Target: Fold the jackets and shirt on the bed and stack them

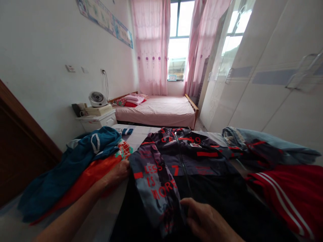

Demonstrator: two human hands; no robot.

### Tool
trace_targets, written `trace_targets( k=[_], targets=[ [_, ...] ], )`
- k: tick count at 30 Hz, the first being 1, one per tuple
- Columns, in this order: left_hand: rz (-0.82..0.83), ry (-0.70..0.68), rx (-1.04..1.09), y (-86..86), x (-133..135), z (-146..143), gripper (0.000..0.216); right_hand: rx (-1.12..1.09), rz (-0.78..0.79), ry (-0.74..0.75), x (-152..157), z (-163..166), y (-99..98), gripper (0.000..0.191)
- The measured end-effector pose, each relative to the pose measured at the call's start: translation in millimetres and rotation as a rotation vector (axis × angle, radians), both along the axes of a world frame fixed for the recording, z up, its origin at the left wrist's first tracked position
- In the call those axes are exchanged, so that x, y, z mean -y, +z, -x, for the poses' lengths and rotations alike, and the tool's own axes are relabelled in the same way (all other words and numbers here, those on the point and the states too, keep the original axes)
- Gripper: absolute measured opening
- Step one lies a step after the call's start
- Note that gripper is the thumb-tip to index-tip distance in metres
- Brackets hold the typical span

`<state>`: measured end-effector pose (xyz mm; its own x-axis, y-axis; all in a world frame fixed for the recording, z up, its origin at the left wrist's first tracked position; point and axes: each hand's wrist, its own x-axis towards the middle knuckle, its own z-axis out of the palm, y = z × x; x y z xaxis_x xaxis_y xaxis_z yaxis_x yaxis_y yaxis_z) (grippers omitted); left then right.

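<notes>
A dark zip-up jacket (186,164) with red lettering lies spread out, its collar pointing away from me. One sleeve (151,181), printed "LESS IS MORE", is folded in over the jacket's front on the left. My left hand (121,172) is closed at the jacket's left edge, by the upper part of that sleeve. Lower down, my right hand (202,216) has its thumb and forefinger closed at the sleeve's inner edge; its other fingers are curled and partly hidden. The other sleeve (232,151) stretches out to the right.
Blue clothing (75,171) and an orange garment (101,171) lie to the left. On the right are red clothing with white stripes (290,195) and light blue jeans (272,139). Beyond stand a pink-covered bed (161,109), a nightstand (101,122) with a fan (98,98), and white wardrobes (252,84).
</notes>
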<state>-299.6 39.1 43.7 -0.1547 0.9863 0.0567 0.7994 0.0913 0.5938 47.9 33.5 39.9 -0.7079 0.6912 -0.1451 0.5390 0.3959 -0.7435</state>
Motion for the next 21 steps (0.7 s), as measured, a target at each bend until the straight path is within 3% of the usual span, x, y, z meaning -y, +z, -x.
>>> trace_targets(
  k=[3,6,9,11,13,15,18,21],
  targets=[
    [-0.006,0.131,-0.113,13.4,7,4,0.023,-0.035,-0.099,-0.032,-3,2,-1.2,0.031],
    [-0.194,0.205,-0.297,18.4,7,-7,0.031,-0.089,-0.153,-0.005,-4,8,-0.2,0.034],
    [-0.298,0.017,-0.464,1.9,6,-22,0.04,0.005,-0.15,0.151,-4,14,0.2,0.047],
    [-0.189,-0.103,-0.494,-13.4,7,-28,0.048,0.063,-0.134,0.226,-7,15,4.7,0.048],
    [-0.094,-0.131,-0.501,-20.9,6,-30,0.044,0.064,-0.116,0.23,-15,17,15.1,0.034],
    [-0.102,-0.083,-0.508,-17.1,1,-33,0.035,0.017,-0.122,0.196,-30,24,29.2,0.022],
    [-0.237,-0.038,-0.522,-6.5,-14,-38,0.033,-0.086,-0.245,0.115,-68,51,45.5,0.022],
    [-0.286,-0.066,-0.52,-15.3,-28,-42,0.041,-0.118,-0.391,0.041,-115,96,46.1,0.023]
  ],
)
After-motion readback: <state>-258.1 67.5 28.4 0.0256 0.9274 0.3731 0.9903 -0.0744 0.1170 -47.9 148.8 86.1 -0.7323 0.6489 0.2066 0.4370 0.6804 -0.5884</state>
